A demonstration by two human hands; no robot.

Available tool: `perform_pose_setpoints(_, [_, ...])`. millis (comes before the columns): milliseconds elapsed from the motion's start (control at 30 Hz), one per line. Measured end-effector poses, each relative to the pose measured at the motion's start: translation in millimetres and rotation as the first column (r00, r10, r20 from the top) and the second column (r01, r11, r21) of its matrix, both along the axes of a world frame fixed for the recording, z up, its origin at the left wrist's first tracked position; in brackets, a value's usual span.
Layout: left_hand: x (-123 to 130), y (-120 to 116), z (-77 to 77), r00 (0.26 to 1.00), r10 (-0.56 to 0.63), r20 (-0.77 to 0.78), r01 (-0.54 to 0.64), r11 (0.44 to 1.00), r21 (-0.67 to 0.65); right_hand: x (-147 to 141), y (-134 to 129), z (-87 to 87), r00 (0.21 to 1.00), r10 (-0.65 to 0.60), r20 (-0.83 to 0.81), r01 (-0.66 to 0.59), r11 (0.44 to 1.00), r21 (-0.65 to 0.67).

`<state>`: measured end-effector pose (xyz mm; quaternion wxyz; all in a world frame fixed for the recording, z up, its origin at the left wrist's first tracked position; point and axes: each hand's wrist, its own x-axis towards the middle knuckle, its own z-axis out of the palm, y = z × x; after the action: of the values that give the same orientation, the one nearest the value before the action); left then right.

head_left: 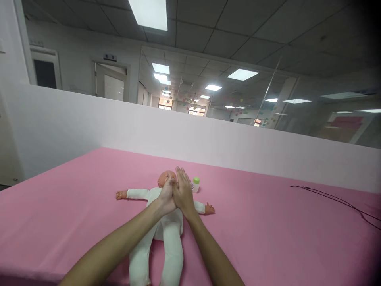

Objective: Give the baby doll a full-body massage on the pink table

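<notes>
The left hand (166, 196) is lying across the upper chest of a baby doll (171, 228), its fingers (170, 182) pressing against the doll's face. Its grip is narrow, though I cannot tell whether it is actually holding anything, because the right hand (183, 192) is blocking part of the view. That right hand is standing on edge, fingers straight and close together, with its grip flat and holding nothing, and it is touching the left hand at the palm side.

The doll is lying on its back in a white cloth suit, near the middle of a pink-covered surface (74, 226), with its vinyl arms spread out and its legs pointing toward the person. A small white bottle with a green cap (195, 184) is standing upright just beside the doll's head, close to the right hand's fingertips. A thin black cable (327, 200) is lying well off to the right. Behind the surface, a pale partition wall (178, 127) is running along the far edge.
</notes>
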<state>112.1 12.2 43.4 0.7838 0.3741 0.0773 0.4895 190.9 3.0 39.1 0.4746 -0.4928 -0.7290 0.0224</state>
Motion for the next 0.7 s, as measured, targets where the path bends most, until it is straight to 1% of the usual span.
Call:
perform_pose_setpoints(33, [-9, 1, 0.4, 1.0, -0.027, -0.008, 0.027, 0.999, 0.018, 9, 6, 1.5, 1.0, -0.013, -0.016, 0.013, 0.999, -0.05])
perform_pose_setpoints(67, [-19, 4, -0.2, 1.0, -0.017, -0.024, 0.019, 0.999, 0.051, 19, 12, -1.1, 1.0, -0.019, -0.025, 0.017, 0.996, -0.09])
perform_pose_setpoints(100, [-29, 8, -2.6, 0.998, 0.042, -0.053, -0.036, 0.994, 0.105, 30, 17, -7.8, 0.999, -0.025, -0.03, 0.021, 0.993, -0.12])
perform_pose_setpoints(133, [-40, 14, -7.4, 0.982, 0.155, -0.106, -0.135, 0.975, 0.175, 39, 20, -18.2, 0.998, -0.041, -0.042, 0.035, 0.989, -0.143])
perform_pose_setpoints(167, [-50, 20, -15.2, 0.934, 0.308, -0.18, -0.256, 0.93, 0.262, 47, 23, -31.3, 0.996, -0.07, -0.056, 0.06, 0.985, -0.161])
perform_pose_setpoints(200, [-58, 26, -25.9, 0.837, 0.478, -0.265, -0.376, 0.855, 0.357, 53, 25, -45.7, 0.992, -0.107, -0.07, 0.092, 0.979, -0.182])
perform_pose_setpoints(233, [-66, 33, -39.1, 0.704, 0.622, -0.343, -0.457, 0.766, 0.452, 56, 26, -60.1, 0.987, -0.141, -0.078, 0.123, 0.971, -0.207])
perform_pose_setpoints(267, [-72, 39, -53.9, 0.565, 0.719, -0.406, -0.486, 0.687, 0.541, 58, 26, -73.2, 0.984, -0.16, -0.071, 0.139, 0.961, -0.241])
perform_pose_setpoints(300, [-78, 45, -69.2, 0.439, 0.772, -0.459, -0.459, 0.632, 0.625, 58, 27, -84.0, 0.987, -0.157, -0.046, 0.138, 0.951, -0.275])
perform_pose_setpoints(333, [-83, 50, -84.0, 0.334, 0.792, -0.511, -0.378, 0.609, 0.698, 57, 26, -91.8, 0.991, -0.133, -0.005, 0.126, 0.944, -0.305])
perform_pose_setpoints(400, [-92, 57, -107.8, 0.167, 0.79, -0.59, -0.148, 0.611, 0.777, 53, 25, -98.6, 0.993, -0.073, 0.097, 0.102, 0.936, -0.338])
perform_pose_setpoints(433, [-96, 59, -115.6, 0.095, 0.789, -0.607, -0.036, 0.612, 0.79, 52, 24, -98.4, 0.987, -0.061, 0.15, 0.109, 0.935, -0.338])
perform_pose_setpoints(467, [-101, 60, -120.4, 0.029, 0.798, -0.602, 0.05, 0.6, 0.798, 52, 23, -96.8, 0.977, -0.072, 0.203, 0.138, 0.933, -0.333])
perform_pose_setpoints(533, [-111, 61, -123.0, -0.094, 0.836, -0.54, 0.16, 0.548, 0.821, 57, 21, -92.4, 0.937, -0.151, 0.315, 0.254, 0.913, -0.319])
perform_pose_setpoints(600, [-120, 60, -120.3, -0.223, 0.862, -0.456, 0.226, 0.5, 0.836, 68, 20, -89.6, 0.866, -0.241, 0.439, 0.39, 0.873, -0.292])
perform_pose_setpoints(667, [-127, 59, -117.2, -0.344, 0.851, -0.397, 0.24, 0.488, 0.839, 80, 20, -89.1, 0.797, -0.319, 0.513, 0.495, 0.832, -0.252])
perform_pose_setpoints(700, [-129, 58, -116.3, -0.394, 0.838, -0.377, 0.222, 0.485, 0.846, 86, 20, -89.4, 0.782, -0.35, 0.517, 0.521, 0.821, -0.233])
